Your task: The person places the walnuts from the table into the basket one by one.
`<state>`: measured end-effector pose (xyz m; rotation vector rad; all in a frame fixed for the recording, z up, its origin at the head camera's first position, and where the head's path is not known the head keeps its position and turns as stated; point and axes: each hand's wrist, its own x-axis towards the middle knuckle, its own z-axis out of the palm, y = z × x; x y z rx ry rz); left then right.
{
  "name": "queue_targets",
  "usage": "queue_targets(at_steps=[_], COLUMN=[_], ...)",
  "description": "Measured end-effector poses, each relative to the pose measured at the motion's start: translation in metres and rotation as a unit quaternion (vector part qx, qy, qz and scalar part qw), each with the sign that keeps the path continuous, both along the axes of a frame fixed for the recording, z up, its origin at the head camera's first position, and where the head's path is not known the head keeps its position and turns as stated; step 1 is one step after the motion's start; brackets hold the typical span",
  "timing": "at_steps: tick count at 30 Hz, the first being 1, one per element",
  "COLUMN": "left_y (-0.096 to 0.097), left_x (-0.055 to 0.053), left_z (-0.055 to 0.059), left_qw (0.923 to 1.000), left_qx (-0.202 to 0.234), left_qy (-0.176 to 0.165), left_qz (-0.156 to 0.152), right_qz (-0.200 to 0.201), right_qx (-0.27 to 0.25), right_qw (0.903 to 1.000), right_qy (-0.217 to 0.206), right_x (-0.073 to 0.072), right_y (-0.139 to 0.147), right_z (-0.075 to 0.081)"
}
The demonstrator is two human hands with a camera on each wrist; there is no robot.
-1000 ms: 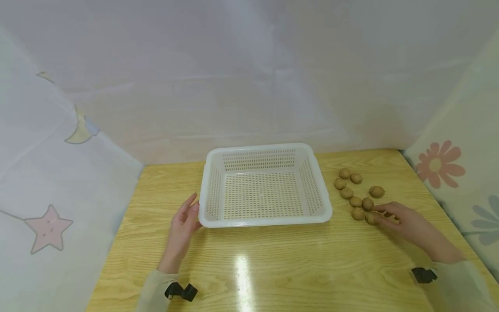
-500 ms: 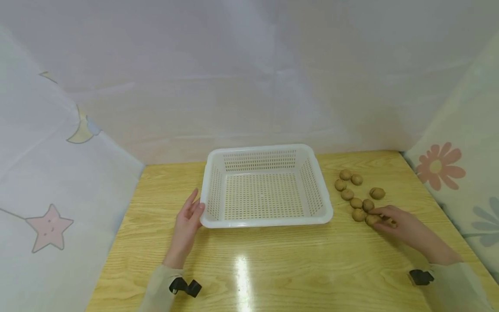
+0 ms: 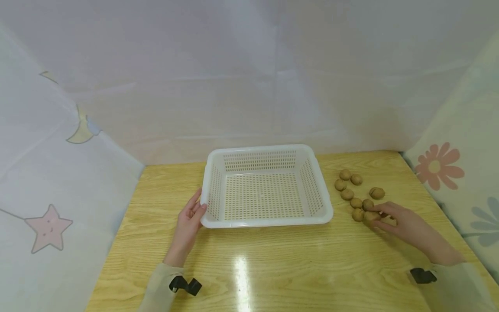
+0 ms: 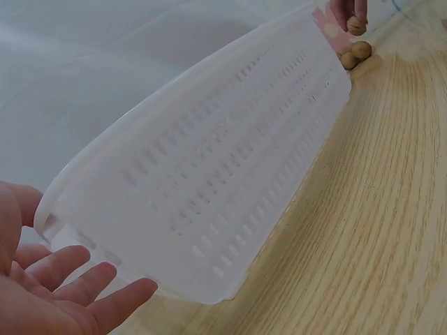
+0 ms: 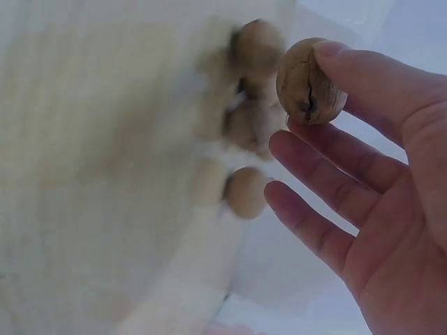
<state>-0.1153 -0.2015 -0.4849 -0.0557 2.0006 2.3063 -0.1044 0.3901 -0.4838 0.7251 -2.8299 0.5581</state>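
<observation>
A white plastic basket with slotted walls stands on the wooden table. My left hand holds its near left corner, thumb at the rim and the other fingers extended along the outer wall, as the left wrist view shows. On the right, my right hand pinches a walnut between thumb and index finger, its other fingers spread. That walnut has a dark crack in its shell and shows raised above the others in the left wrist view. Several more walnuts lie loosely grouped between the basket and my right hand.
One walnut lies apart, beyond my right hand. The wooden table meets a pale cloth backdrop behind the basket and at both sides. Both wrists wear black straps.
The left hand has shifted slightly forward, its thumb now at the basket's rim. The right hand has closed thumb and index finger on a walnut and raised it slightly.
</observation>
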Motion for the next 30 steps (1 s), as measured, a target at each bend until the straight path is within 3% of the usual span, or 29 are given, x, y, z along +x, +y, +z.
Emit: queue_targets(at_steps=[4, 10, 17, 22, 30], left_y=[0.001, 0.002, 0.001, 0.001, 0.001], left_x=[0.0, -0.001, 0.001, 0.001, 0.0], left_z=[0.002, 0.003, 0.004, 0.005, 0.004], left_qw=[1.0, 0.9999, 0.9999, 0.9999, 0.9997], left_qx=[0.005, 0.009, 0.007, 0.008, 0.003], left_qy=[-0.003, -0.008, -0.014, -0.014, -0.02], left_qz=[0.001, 0.005, 0.004, 0.003, 0.009], right_qz=[0.027, 0.067, 0.098, 0.116, 0.07], right_qx=[-0.019, -0.024, -0.024, -0.015, -0.008], right_qw=[0.9987, 0.9958, 0.9936, 0.9928, 0.9941], right_qy=[0.037, 0.057, 0.05, 0.028, -0.082], right_x=[-0.004, -0.013, -0.025, -0.039, -0.061], right_y=[-0.012, -0.036, -0.068, -0.096, -0.146], right_z=[0.017, 0.047, 0.078, 0.099, 0.121])
